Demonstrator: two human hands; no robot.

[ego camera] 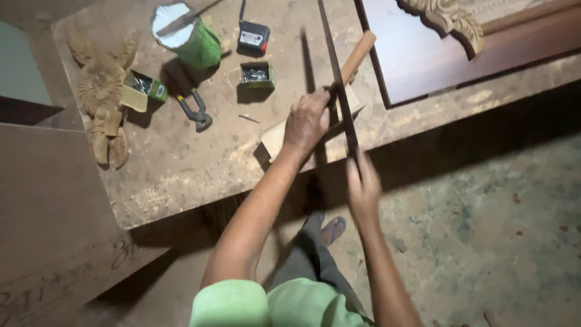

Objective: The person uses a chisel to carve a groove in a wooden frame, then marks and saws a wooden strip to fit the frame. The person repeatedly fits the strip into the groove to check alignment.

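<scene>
My left hand (307, 123) is closed around the lower end of a tool with a light wooden handle (358, 54), which slants up and to the right; the tool's head is hidden. Under that hand a pale wooden block (275, 140) lies near the front edge of the workbench (181, 163). A long thin dark strip (334, 66) runs from the top of the view down across the bench edge. My right hand (363, 184) grips its lower end, just off the bench and below the left hand.
On the bench lie a green can with a white lid (184, 33), a black and red tape measure (253, 37), two small open boxes of fasteners (256, 74) (144, 89), pincers (196, 112) and a carved wooden ornament (103, 97). A dark panel (423, 54) lies at the top right.
</scene>
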